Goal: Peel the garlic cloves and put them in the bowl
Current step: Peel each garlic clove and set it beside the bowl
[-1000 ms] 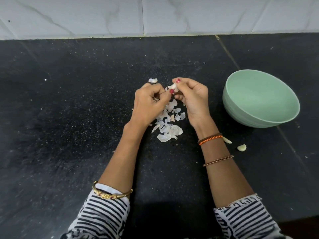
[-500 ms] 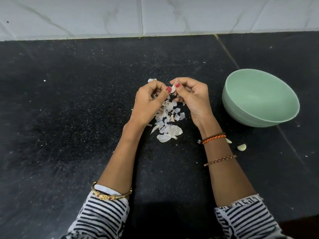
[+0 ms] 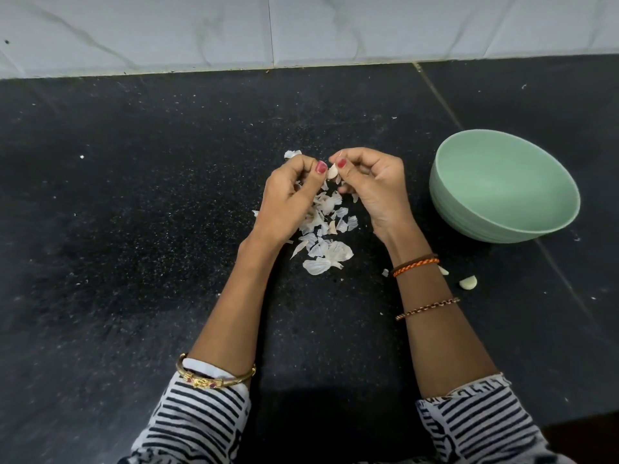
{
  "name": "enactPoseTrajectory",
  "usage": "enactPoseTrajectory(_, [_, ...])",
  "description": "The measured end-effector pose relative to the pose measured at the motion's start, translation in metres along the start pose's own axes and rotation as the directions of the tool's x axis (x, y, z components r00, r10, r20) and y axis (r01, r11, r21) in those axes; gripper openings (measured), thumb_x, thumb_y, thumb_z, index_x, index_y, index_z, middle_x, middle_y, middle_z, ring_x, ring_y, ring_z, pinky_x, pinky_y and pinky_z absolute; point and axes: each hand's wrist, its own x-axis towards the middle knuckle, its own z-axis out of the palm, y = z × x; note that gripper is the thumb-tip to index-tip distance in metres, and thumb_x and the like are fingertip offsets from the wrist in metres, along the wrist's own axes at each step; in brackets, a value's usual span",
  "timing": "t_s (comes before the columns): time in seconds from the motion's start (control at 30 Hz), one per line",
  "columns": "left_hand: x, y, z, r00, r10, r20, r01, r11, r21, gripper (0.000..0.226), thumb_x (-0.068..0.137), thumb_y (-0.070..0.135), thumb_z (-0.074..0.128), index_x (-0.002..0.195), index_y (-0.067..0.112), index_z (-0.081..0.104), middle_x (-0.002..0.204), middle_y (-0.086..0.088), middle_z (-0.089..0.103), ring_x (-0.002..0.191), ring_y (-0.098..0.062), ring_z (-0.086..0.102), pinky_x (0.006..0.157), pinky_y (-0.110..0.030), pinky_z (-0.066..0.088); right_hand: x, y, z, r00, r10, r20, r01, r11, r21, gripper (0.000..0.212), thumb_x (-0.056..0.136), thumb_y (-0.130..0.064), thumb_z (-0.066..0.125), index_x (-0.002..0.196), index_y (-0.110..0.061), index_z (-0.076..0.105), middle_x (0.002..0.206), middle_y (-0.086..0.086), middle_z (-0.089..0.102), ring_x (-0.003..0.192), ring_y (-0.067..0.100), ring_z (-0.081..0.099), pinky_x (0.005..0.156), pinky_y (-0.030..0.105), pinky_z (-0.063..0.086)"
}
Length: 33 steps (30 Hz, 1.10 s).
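Observation:
A small pale garlic clove (image 3: 332, 171) sits between both thumbs above the black counter. My right hand (image 3: 371, 185) pinches it with thumb and curled fingers. My left hand (image 3: 290, 195) has its fingers curled and its thumb tip beside the clove; what its fingers hold is hidden. A mint green bowl (image 3: 469, 209) stands tilted to the right of my right hand, and no cloves show in the part of its inside that I see. Two peeled cloves (image 3: 468, 282) lie on the counter by my right wrist, one partly hidden behind it.
A heap of white garlic skins (image 3: 326, 239) lies under and between my hands, with one scrap (image 3: 292, 154) just beyond my left hand. A white tiled wall (image 3: 301, 28) closes off the back of the black speckled counter (image 3: 134, 212).
Both hands have stayed over the skin heap, working the clove between the thumbs. The clove now shows lower, between the two thumb tips.

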Motion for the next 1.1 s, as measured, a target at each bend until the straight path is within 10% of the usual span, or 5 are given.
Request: enactPoseTrajectory(1.1, [-0.001, 0.002, 0.002, 0.999, 0.027, 0.019, -0.032, 0.962, 0.271, 0.030, 0.093, 0.033, 0.031, 0.080, 0.010, 0.045, 0.073, 0.010, 0.042, 0.071, -0.006, 0.038, 0.069, -0.020, 0.035, -0.004, 0.000, 0.011, 0.995, 0.095, -0.039, -0.091, 0.991, 0.093, 0.012, 0.087, -0.002, 0.060, 0.078, -0.007, 0.066, 0.058, -0.005, 0.064, 0.055, 0.002, 0.059, 0.053, 0.014, 0.047])
